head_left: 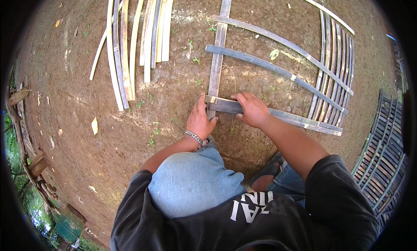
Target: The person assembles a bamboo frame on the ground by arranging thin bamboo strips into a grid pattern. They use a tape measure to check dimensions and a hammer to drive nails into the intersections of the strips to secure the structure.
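A long slat [282,116], dark and bamboo-like, runs from my hands to the right. At its left end it crosses a lengthwise slat [216,75]. My left hand [200,121] grips this crossing end, its fingers along the outer side and the thumb near the lower tip. My right hand [252,110] is closed over the same dark slat a little to the right, thumb on the near side. A pale strip shows beside the dark slat there. Two more cross slats [260,62] lie farther off over the lengthwise slat.
Several narrow slats [332,68] lie side by side under the cross slats' right ends. Loose pale and dark strips [152,34] lie on the earth at the far left. A finished-looking slatted panel [382,151] is at right. Logs [37,164] border the left.
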Demonstrator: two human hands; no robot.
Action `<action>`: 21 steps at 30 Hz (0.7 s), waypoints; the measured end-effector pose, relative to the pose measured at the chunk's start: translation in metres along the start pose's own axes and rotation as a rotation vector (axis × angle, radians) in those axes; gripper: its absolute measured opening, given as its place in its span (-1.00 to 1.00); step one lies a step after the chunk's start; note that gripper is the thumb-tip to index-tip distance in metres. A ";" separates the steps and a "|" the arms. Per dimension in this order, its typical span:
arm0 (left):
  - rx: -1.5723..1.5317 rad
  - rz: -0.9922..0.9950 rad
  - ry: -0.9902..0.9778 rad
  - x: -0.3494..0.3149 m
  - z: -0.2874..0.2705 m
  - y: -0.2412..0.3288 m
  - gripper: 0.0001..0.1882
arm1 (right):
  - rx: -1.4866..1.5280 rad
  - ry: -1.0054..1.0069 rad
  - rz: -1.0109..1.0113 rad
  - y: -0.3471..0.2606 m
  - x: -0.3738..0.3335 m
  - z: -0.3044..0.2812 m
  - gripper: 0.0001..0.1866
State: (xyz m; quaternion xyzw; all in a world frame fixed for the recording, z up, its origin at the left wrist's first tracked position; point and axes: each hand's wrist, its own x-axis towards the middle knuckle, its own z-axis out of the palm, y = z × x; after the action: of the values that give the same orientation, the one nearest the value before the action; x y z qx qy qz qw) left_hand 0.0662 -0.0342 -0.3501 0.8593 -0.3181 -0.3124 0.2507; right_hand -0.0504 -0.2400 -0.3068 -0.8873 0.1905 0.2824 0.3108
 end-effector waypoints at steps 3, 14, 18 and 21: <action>-0.014 0.033 0.016 0.000 0.004 -0.003 0.14 | 0.024 -0.059 0.052 -0.001 0.004 -0.001 -0.27; -0.088 0.044 0.066 0.005 0.008 0.000 0.13 | 0.128 -0.136 0.126 0.006 0.012 -0.002 -0.25; -0.058 0.080 0.100 0.009 0.012 -0.005 0.07 | 0.155 -0.110 0.102 0.011 0.015 0.000 -0.28; -0.049 0.081 0.076 0.012 0.010 -0.006 0.06 | 0.158 -0.099 0.105 0.014 0.017 0.004 -0.29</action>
State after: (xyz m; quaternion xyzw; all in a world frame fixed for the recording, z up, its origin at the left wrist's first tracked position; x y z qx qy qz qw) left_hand 0.0692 -0.0408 -0.3649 0.8505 -0.3352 -0.2767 0.2962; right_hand -0.0458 -0.2507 -0.3266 -0.8338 0.2426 0.3260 0.3737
